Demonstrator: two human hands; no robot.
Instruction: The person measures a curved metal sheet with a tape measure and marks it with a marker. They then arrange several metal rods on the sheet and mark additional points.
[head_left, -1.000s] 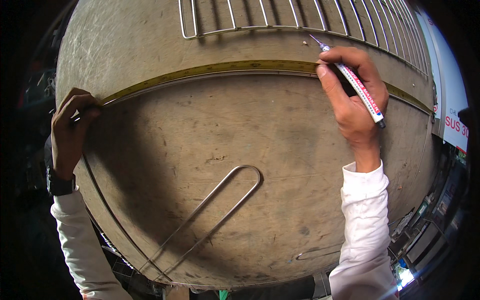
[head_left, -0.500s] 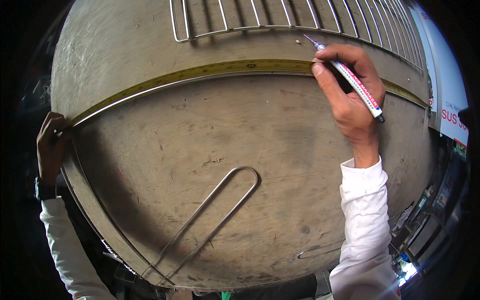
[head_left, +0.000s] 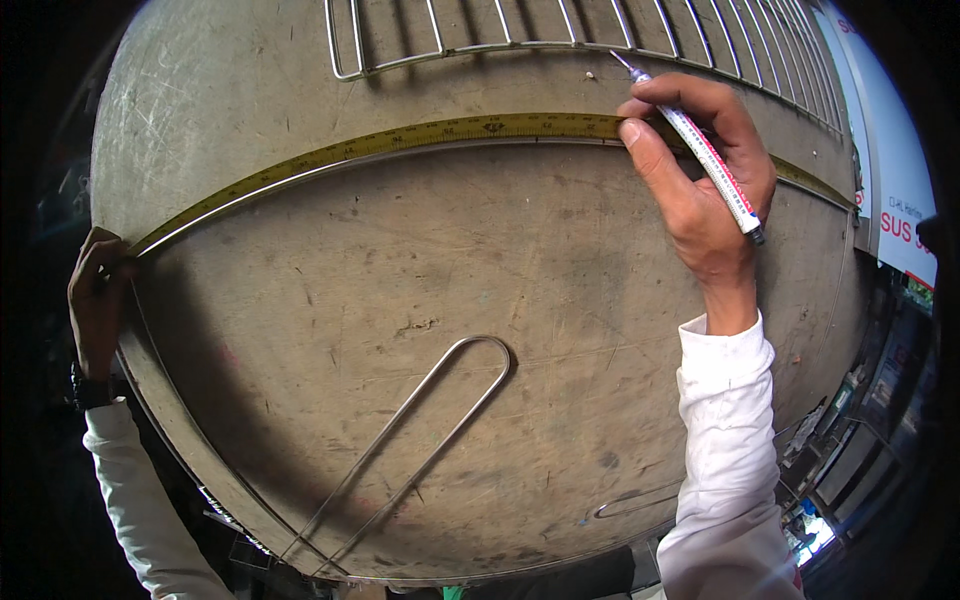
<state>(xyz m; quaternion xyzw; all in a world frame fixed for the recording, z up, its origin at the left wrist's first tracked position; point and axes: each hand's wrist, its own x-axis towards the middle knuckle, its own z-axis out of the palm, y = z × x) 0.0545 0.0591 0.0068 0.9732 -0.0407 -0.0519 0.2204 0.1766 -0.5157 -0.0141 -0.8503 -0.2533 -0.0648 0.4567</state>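
Observation:
A yellow tape measure [head_left: 430,132] is stretched across the wooden tabletop [head_left: 430,250], with a thin straight metal rod [head_left: 262,191] along its near edge. My left hand [head_left: 97,285] is closed on the tape's left end at the table's edge; its fingertips are in shadow. On the right, my right hand [head_left: 705,190] grips a white marker pen [head_left: 708,165] with a dark end. The pen's thin tip points up and left, beyond the tape. My right thumb rests at the tape and rod, and that hand covers part of both.
A wire rack [head_left: 520,44] of parallel metal rods lies at the far side. A U-shaped bent rod [head_left: 410,410] lies near the front, its ends at the table's edge. Another bent rod [head_left: 630,505] is partly behind my right sleeve. A blue-white printed sheet [head_left: 895,190] is at the right.
The scene has shifted slightly left and up in view. Both hands keep their holds, and the pen is tilted a little differently. The tape and rod appear still on the table.

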